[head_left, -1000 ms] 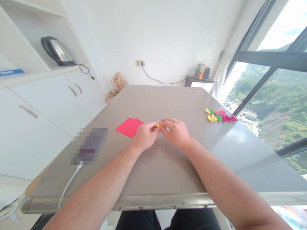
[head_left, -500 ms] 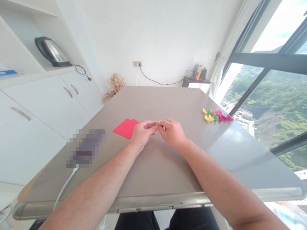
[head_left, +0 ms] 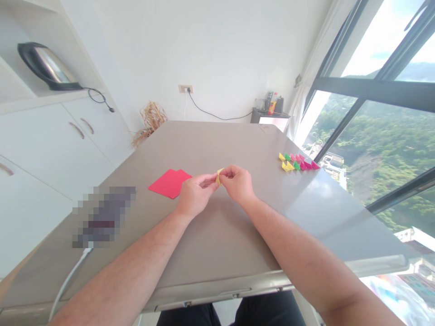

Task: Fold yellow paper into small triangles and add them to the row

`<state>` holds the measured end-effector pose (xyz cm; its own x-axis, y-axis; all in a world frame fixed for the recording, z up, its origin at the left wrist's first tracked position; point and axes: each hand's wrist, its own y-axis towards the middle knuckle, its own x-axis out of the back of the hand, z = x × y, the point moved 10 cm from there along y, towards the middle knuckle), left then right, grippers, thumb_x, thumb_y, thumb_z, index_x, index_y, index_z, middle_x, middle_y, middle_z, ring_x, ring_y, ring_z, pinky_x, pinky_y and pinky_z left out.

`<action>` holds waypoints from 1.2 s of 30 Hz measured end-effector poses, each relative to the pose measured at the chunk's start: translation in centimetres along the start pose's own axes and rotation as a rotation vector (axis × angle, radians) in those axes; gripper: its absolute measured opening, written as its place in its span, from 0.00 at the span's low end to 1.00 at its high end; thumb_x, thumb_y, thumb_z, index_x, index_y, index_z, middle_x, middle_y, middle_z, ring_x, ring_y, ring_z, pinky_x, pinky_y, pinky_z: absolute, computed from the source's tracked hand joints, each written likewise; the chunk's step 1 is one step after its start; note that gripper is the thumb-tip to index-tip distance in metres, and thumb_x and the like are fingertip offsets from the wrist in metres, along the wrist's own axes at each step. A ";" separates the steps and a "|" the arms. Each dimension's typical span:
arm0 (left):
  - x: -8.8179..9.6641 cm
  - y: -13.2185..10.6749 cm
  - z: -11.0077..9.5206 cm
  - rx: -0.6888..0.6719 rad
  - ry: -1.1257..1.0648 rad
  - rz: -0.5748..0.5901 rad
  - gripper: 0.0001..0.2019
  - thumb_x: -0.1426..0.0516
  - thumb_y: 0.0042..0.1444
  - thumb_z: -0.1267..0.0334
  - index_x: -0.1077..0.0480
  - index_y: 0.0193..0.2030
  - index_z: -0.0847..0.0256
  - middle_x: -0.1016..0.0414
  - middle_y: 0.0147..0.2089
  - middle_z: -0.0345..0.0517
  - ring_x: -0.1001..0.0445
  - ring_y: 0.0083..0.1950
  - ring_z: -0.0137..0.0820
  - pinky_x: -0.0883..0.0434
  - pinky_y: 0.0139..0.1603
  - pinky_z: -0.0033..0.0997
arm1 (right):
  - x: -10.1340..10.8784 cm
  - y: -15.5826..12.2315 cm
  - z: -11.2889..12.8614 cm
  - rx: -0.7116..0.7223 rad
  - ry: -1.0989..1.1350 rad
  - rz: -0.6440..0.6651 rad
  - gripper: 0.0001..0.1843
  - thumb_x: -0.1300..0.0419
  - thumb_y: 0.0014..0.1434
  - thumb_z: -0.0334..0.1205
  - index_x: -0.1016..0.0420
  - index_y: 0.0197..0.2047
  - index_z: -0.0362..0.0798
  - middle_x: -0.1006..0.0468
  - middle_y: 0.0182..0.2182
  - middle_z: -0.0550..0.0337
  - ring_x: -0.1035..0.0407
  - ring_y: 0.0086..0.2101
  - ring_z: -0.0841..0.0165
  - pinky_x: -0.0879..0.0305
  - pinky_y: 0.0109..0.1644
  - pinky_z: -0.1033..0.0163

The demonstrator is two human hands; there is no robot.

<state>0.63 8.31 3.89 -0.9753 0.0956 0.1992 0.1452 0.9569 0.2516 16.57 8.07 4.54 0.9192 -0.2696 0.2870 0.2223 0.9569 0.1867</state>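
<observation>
Between my two hands is a small folded piece of yellow paper [head_left: 219, 175], partly covered by the fingers. My left hand [head_left: 196, 194] pinches its left side between thumb and fingers. On the other side, the thumb and curled fingers of my right hand [head_left: 239, 183] grip it. Just left of my left hand lie sheets of red paper [head_left: 169, 184], flat and overlapping on the grey table [head_left: 210, 240]. Several small folded paper shapes [head_left: 296, 165] in yellow, green and pink stand in two rows toward the table's right edge.
A blurred-out dark object [head_left: 107, 215] with a white cable [head_left: 68, 277] lies at the left of the table. Beyond the far edge, a small cabinet [head_left: 270, 118] carries bottles. An electric kettle [head_left: 50, 68] sits on the left shelf. A window [head_left: 380, 122] borders the right side.
The yellow paper shows more between my fingers, and my hands have turned slightly around it. The whole view has shifted, so the things on the table appear further left.
</observation>
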 end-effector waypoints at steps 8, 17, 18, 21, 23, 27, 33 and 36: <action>-0.1 -0.3 -0.4 -0.035 0.098 0.003 0.16 0.34 0.53 0.59 0.18 0.49 0.56 0.16 0.50 0.49 0.18 0.52 0.44 0.24 0.58 0.44 | 0.4 0.2 -0.8 -0.097 0.089 -0.008 0.06 0.40 0.42 0.36 0.28 0.28 0.51 0.25 0.23 0.67 0.32 0.26 0.71 0.37 0.30 0.65; -0.2 -0.1 0.0 0.031 0.028 0.011 0.22 0.36 0.56 0.51 0.22 0.53 0.62 0.15 0.43 0.52 0.16 0.42 0.42 0.20 0.42 0.40 | 0.1 0.4 -0.2 -0.011 0.030 0.010 0.08 0.40 0.43 0.33 0.34 0.29 0.51 0.28 0.23 0.70 0.34 0.25 0.72 0.38 0.31 0.65; -0.2 0.0 0.3 0.063 -0.011 0.015 0.24 0.36 0.56 0.49 0.23 0.54 0.62 0.15 0.42 0.52 0.17 0.41 0.42 0.20 0.38 0.39 | -0.2 0.3 0.2 0.028 -0.026 0.029 0.08 0.40 0.45 0.33 0.34 0.30 0.51 0.27 0.23 0.70 0.34 0.25 0.72 0.38 0.31 0.65; -0.5 0.2 1.2 0.131 -0.084 0.036 0.23 0.35 0.54 0.49 0.21 0.51 0.64 0.16 0.41 0.52 0.17 0.39 0.41 0.20 0.38 0.38 | -1.2 -0.3 1.1 0.142 -0.189 0.101 0.06 0.41 0.50 0.32 0.32 0.32 0.52 0.23 0.26 0.68 0.31 0.27 0.71 0.38 0.32 0.65; -0.6 0.3 1.7 0.160 -0.121 0.041 0.20 0.34 0.53 0.50 0.20 0.47 0.64 0.16 0.40 0.52 0.17 0.39 0.40 0.19 0.40 0.38 | -1.6 -0.7 1.4 0.193 -0.284 0.108 0.05 0.42 0.53 0.33 0.31 0.35 0.53 0.21 0.30 0.66 0.30 0.29 0.71 0.38 0.34 0.65; -0.9 0.3 2.1 0.202 -0.148 0.061 0.16 0.35 0.53 0.52 0.20 0.40 0.63 0.16 0.37 0.50 0.17 0.38 0.40 0.19 0.42 0.41 | -1.8 -0.8 1.7 0.245 -0.424 0.095 0.06 0.43 0.57 0.34 0.30 0.38 0.53 0.20 0.32 0.65 0.29 0.31 0.69 0.38 0.35 0.64; -0.8 0.1 2.0 0.228 -0.172 0.017 0.12 0.35 0.52 0.55 0.22 0.35 0.63 0.17 0.34 0.49 0.17 0.37 0.40 0.18 0.41 0.42 | -2.0 -0.8 1.8 0.242 -0.414 0.121 0.09 0.44 0.56 0.32 0.30 0.40 0.54 0.20 0.31 0.65 0.29 0.31 0.69 0.38 0.35 0.65; -0.5 0.4 2.2 0.204 -0.150 -0.012 0.10 0.36 0.52 0.57 0.21 0.36 0.62 0.17 0.33 0.49 0.17 0.36 0.40 0.18 0.40 0.42 | -2.1 -0.9 1.8 0.240 -0.433 0.125 0.09 0.42 0.57 0.34 0.29 0.42 0.54 0.18 0.34 0.64 0.28 0.32 0.68 0.37 0.37 0.64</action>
<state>0.80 9.25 1.81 -0.9928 0.1089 0.0507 0.1116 0.9923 0.0535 13.87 7.55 5.48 0.7039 -0.2234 0.6743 -0.0085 0.9465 0.3225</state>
